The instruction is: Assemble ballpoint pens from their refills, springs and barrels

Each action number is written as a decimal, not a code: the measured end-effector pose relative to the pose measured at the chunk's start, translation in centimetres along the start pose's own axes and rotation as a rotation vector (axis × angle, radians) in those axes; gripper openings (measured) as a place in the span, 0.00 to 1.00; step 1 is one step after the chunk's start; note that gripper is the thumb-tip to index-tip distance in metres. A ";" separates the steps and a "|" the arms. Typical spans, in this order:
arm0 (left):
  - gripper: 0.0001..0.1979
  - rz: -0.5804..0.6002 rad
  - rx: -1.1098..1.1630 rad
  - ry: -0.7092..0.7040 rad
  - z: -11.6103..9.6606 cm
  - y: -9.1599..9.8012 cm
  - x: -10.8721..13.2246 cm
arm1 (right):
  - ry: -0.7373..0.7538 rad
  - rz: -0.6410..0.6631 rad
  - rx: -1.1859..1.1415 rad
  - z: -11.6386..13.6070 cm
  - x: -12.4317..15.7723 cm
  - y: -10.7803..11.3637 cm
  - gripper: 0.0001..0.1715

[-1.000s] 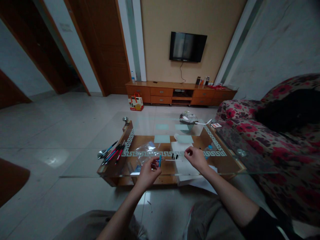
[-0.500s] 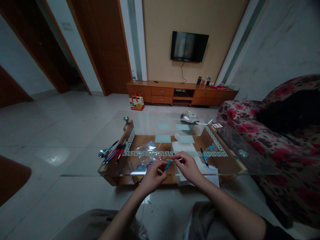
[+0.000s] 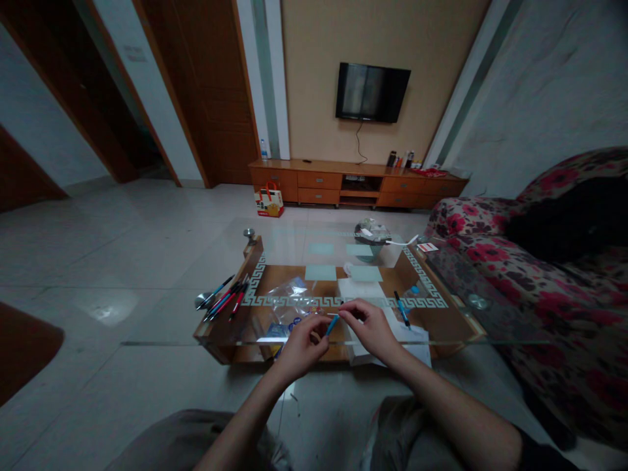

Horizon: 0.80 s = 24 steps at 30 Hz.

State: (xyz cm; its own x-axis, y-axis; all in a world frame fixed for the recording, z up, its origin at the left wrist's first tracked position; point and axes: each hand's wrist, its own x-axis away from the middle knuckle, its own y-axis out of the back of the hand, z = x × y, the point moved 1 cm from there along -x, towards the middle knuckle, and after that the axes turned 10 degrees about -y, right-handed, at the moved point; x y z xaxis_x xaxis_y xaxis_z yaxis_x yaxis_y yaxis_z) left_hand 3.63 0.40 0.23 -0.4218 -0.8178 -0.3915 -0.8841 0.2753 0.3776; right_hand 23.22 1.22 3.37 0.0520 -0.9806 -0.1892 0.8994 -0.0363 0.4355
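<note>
Right hand [image 3: 371, 330] drawn in, left hand [image 3: 299, 345] pinching blue pen [image 3: 332, 324] — fingertips meeting

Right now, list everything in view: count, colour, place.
glass table: one, clear top, wood frame, in front.
pens: several, blue, red, black, table's left end.
loose pen: one, blue, table right.
plastic bag: one, clear, table middle.
paper: white, count unclear, by the right hand.
TV: one, black, far wall.
cabinet: one, wooden, under the TV.
sofa: one, red floral, right.
blue pen: one, between both hands.
left hand: grips the blue pen.
right hand: fingertips at its top end; grip unclear.
</note>
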 end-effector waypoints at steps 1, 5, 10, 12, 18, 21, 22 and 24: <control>0.18 0.004 -0.001 -0.004 0.0 0.0 0.0 | 0.006 0.002 0.006 0.1 0.0 0.0 0.09; 0.18 0.006 -0.005 -0.011 0.2 0.0 0.0 | 0.006 0.029 -0.013 -0.1 0.1 -0.1 0.09; 0.17 -0.003 -0.003 -0.009 0.2 -0.1 0.1 | -0.026 0.052 -0.033 -0.5 0.1 -0.2 0.07; 0.17 -0.004 0.000 -0.008 0.1 -0.1 0.1 | -0.008 0.053 -0.003 -0.2 0.2 -0.2 0.07; 0.16 -0.015 0.032 0.010 0.4 -0.2 0.1 | 0.076 0.073 0.070 0.7 0.1 0.4 0.08; 0.15 -0.045 0.061 0.038 1.0 -0.3 0.2 | 0.032 -0.050 0.099 -0.6 -1.0 1.6 0.11; 0.14 -0.056 0.079 0.052 1.2 -0.4 0.2 | 0.021 -0.110 0.128 -1.4 -1.4 2.2 0.11; 0.14 -0.076 0.117 0.080 1.5 -0.5 0.2 | 0.029 -0.176 0.220 -3.3 -2.3 3.2 0.11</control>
State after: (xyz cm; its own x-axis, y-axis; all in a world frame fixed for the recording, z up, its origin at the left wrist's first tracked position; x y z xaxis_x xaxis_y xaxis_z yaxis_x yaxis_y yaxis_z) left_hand 3.66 0.89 -1.31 -0.3398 -0.8749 -0.3452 -0.9322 0.2646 0.2470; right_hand 27.45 4.03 2.31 -0.0819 -0.9497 -0.3023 0.7802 -0.2498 0.5735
